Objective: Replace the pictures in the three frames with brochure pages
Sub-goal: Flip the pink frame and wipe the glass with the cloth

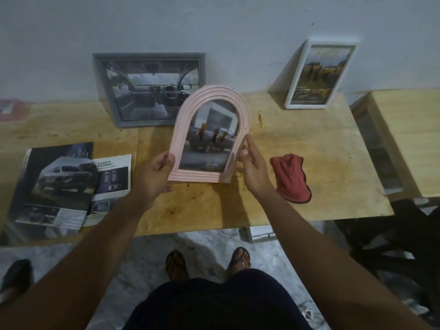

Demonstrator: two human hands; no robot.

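Observation:
I hold a pink arched frame (pixel 209 134) upright above the middle of the wooden table (pixel 309 163); it shows a brochure picture of a dark truck. My left hand (pixel 154 172) grips its lower left corner, thumb on the front. My right hand (pixel 253 163) holds its right edge with fingers curled behind. A grey frame (pixel 152 89) with a car-interior picture leans on the wall at the back. A white frame (pixel 319 72) with a landscape picture leans at the back right. Car brochure pages (pixel 59 184) lie on the table's left.
A red cloth (pixel 291 177) lies on the table just right of my right hand. A second wooden table (pixel 404 129) stands at the right. A reddish item (pixel 12 109) sits at the far left. My sandalled feet (pixel 207 263) are on the floor below the table edge.

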